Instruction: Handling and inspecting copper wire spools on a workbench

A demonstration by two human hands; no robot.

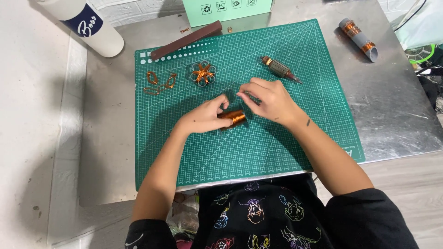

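Two hands meet over the middle of the green mat [277, 152]. I see my left hand [203, 117] grasping a copper coil [234, 117] from its left side, thumb and fingers curled around it, the coil lying on the mat near its centre. My right hand [270, 99] sits just above and to the right of the coil, fingertips pinched together; I cannot tell whether a wire is between them, it is too fine to make out.

Behind the hands, a winding [203, 73] on grey tubes lies on the mat, with loose copper loops [159, 84] to its left. A rotor [280, 69] lies to the right of the winding. A brown bar [186, 40] rests across the mat's far left corner. Off the mat, on the metal table [397, 106], lies a grey tube [359, 38] with copper bands. A white bottle [85, 24] lies at the far left.
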